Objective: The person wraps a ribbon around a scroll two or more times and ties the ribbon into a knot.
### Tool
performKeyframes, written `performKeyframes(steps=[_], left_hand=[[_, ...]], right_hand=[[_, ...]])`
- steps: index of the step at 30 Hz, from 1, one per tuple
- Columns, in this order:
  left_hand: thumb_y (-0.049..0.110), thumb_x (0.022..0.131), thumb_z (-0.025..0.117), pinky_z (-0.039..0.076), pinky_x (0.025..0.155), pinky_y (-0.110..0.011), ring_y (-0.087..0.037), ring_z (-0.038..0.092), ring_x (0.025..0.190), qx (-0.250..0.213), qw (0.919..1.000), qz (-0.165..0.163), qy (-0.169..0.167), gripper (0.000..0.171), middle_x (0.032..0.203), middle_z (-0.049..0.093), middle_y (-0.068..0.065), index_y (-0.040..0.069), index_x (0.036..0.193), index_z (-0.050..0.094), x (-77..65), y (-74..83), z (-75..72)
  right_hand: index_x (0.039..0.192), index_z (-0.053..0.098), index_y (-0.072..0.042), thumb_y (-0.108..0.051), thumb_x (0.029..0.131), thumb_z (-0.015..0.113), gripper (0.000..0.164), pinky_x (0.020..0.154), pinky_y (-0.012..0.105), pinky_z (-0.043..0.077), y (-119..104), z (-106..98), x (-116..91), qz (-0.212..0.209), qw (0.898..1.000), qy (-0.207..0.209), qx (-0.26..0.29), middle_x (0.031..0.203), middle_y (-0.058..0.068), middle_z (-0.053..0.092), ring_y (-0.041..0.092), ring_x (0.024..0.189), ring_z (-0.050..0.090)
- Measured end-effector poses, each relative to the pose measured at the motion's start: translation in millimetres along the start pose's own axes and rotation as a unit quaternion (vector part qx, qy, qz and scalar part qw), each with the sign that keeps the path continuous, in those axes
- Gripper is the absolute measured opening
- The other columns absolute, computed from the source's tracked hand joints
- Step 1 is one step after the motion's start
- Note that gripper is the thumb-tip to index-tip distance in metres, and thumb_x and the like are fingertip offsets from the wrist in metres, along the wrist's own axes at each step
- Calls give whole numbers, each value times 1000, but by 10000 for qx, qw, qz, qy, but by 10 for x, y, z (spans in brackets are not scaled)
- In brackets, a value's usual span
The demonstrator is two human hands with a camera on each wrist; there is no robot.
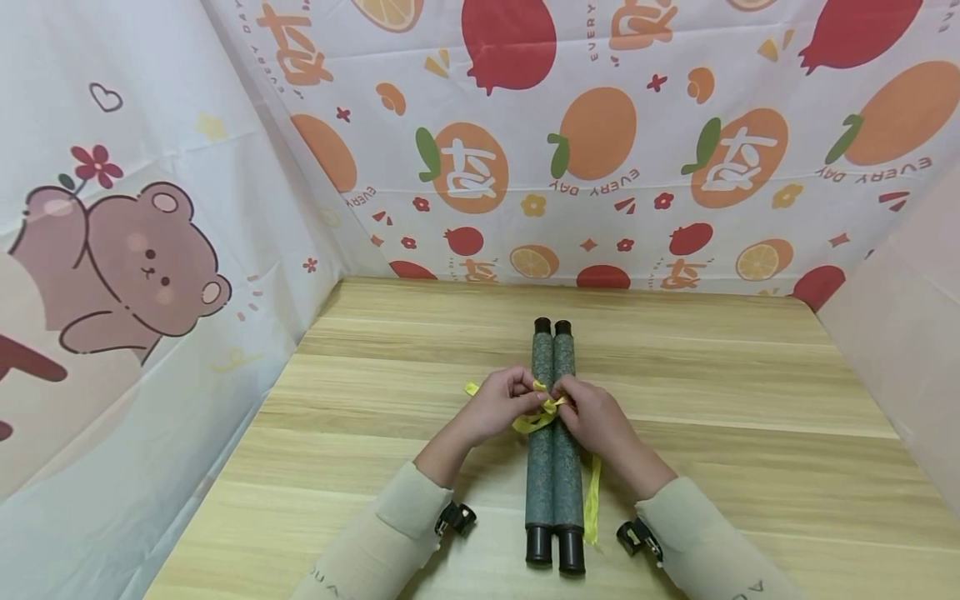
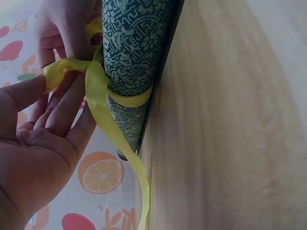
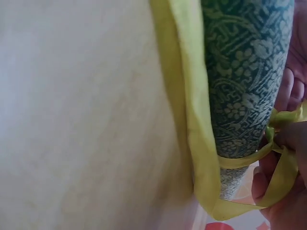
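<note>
A scroll (image 1: 540, 483) wound on two rollers, in green patterned brocade with dark end knobs, lies lengthwise in front of me. Yellow ribbon (image 2: 98, 88) wraps around it, knotted or crossed on top. My left hand (image 1: 497, 407) pinches a folded piece of ribbon between thumb and fingers, over the scroll's left side. From the right, my right hand (image 1: 600, 418) pinches the ribbon close to the crossing, its fingertips partly hidden. One ribbon tail (image 1: 592, 500) hangs down along the scroll's right side; another short end (image 1: 471, 388) sticks out beyond the left hand.
The scroll rests on a light wooden table (image 1: 360, 467). A fruit-printed cloth (image 1: 660, 233) stands behind the table, and a white cloth with a bear print (image 1: 150, 258) hangs along the left. Small black clips (image 1: 456, 518) sit at both sleeve cuffs.
</note>
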State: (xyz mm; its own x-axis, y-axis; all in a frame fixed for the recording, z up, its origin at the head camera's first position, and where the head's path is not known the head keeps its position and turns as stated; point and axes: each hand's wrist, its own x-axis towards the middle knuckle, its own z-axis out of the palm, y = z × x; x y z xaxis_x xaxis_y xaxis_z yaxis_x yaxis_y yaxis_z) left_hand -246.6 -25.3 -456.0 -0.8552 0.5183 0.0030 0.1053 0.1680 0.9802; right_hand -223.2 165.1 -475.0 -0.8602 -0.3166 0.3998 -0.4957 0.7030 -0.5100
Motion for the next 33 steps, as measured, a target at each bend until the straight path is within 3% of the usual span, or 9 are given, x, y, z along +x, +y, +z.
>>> performKeyframes(steps=[6,12,15,21,27,33], left_hand=[[6,90,60,55,81,-51,-36,64,88,-97,9999,4,-79,14,95,67,-29,-7,96,56,-9,11,-9],[2,90,58,54,82,-52,-40,62,88,-80,9999,37,-118,12,94,65,-31,-9,95,55,-112,234,-2],[3,90,57,55,81,-53,-40,62,88,-31,9999,63,-102,13,95,65,-30,-8,96,55,-137,282,-8],[4,91,57,54,81,-53,-41,62,88,-80,9999,49,-78,13,96,65,-30,-8,96,55,-136,279,-29],[4,91,57,54,81,-53,-41,63,88,-123,9998,55,-145,12,98,67,-29,-7,95,55,-141,263,-36],[4,90,57,53,82,-57,-43,62,90,-245,9996,-31,-115,12,100,66,-30,-7,95,55,-154,260,-53]], right_hand=[[87,70,-13,-3,81,65,13,58,31,49,0,-42,4,691,9944,-143,787,83,1,69,10,66,52],[93,73,-13,-6,79,68,17,62,30,51,8,-84,2,1075,9847,-403,1313,90,3,70,12,73,55],[98,72,-13,-7,79,67,21,61,28,49,17,-112,6,1268,9729,-542,1855,93,5,68,15,74,55],[103,72,-10,-17,89,60,19,50,23,41,36,-182,42,2071,9337,-656,2847,93,12,67,14,64,50],[101,72,-9,-20,78,75,26,55,24,45,57,-204,57,2421,9211,-753,2954,99,11,69,14,68,54],[101,71,-3,-13,74,78,30,53,23,45,74,-215,47,2502,9071,-779,3294,94,12,67,15,69,52]])
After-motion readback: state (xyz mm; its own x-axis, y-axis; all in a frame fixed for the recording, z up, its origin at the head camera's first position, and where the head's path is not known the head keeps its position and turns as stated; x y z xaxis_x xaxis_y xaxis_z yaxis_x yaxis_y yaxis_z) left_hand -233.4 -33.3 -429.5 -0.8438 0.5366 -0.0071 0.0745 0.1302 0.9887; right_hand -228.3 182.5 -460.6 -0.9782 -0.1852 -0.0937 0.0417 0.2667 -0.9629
